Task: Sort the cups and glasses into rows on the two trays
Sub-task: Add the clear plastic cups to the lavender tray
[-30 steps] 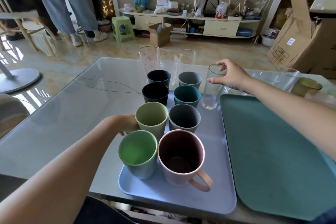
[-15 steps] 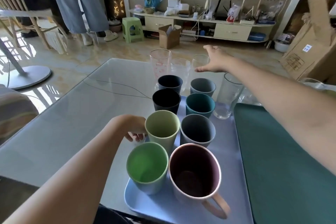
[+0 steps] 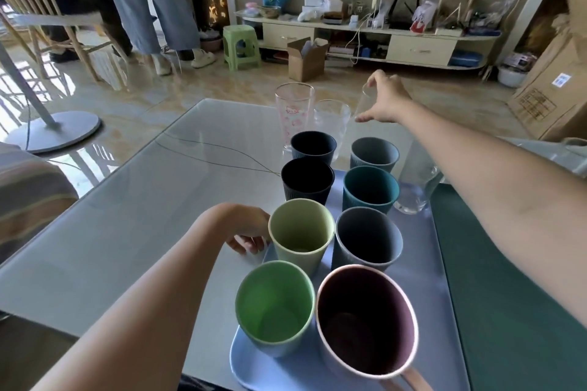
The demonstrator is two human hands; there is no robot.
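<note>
Crowding the near end of the blue tray (image 3: 422, 289), the pink mug (image 3: 365, 324) and green cup (image 3: 274, 311) could tip if my left hand (image 3: 246, 232), fingers curled on the tray's edge, jerks it. Farther off, my right hand (image 3: 386, 100) pinches a tilted clear glass (image 3: 363, 103) that could clip the neighbouring glass (image 3: 330, 120).

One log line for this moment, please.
right hand: grips clear glass, tilted, far end | left hand: beside light green cup | blue tray: two cup rows | green tray: bare where visible
</note>
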